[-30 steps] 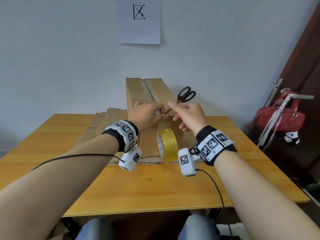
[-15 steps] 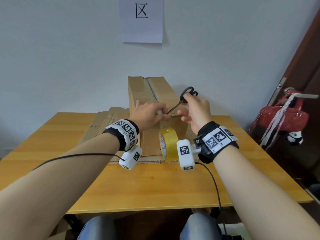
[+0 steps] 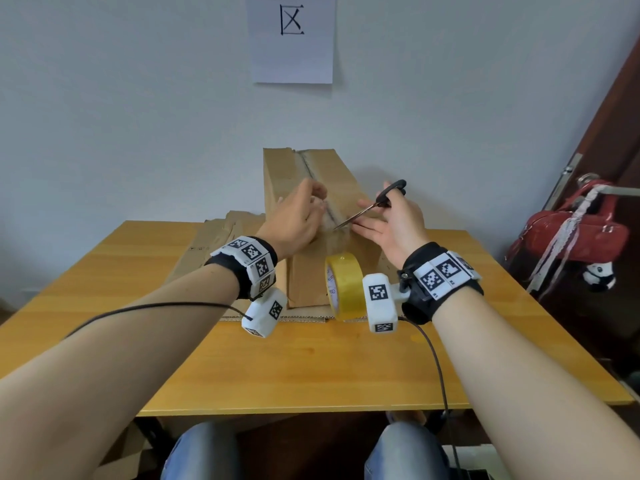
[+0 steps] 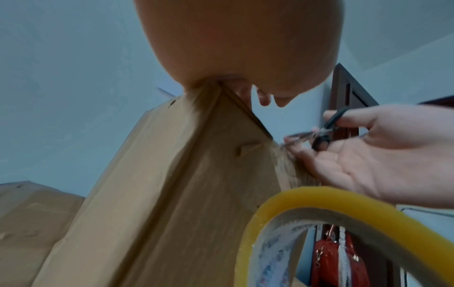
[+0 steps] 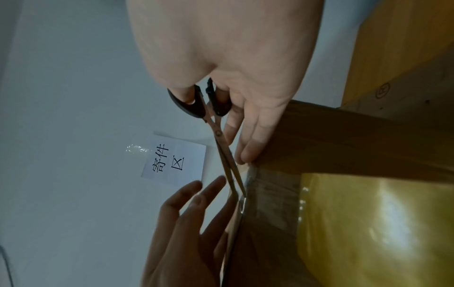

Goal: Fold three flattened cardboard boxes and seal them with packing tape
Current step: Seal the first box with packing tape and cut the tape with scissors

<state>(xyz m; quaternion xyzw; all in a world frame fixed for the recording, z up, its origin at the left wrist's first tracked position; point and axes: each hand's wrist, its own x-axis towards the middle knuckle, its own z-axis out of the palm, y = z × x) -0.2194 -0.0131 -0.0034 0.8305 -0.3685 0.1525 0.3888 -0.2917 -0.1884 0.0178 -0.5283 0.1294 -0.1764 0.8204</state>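
Observation:
A folded cardboard box [image 3: 332,174] stands lengthwise on the table, with a taped seam along its top. A yellow tape roll [image 3: 344,285] hangs at its near end on a strip of tape that runs up over the box edge. My right hand [image 3: 394,226] grips black-handled scissors [image 3: 388,199], blades at the tape strip by the box's near top edge. My left hand [image 3: 298,216] rests on the box top just left of the blades, fingers straight. The right wrist view shows the scissors [image 5: 216,120] with their blade tips at the tape, next to the left hand's fingers [image 5: 191,209].
Flattened cardboard [image 3: 221,237] lies under and to the left of the box on the wooden table [image 3: 311,358]. A red bag [image 3: 581,237] hangs by a door at the right. A paper sign [image 3: 292,36] is on the wall behind.
My right hand has taken the scissors by the handles and brought the blades down to the tape. My left hand has let go its pinch and lies on the box top.

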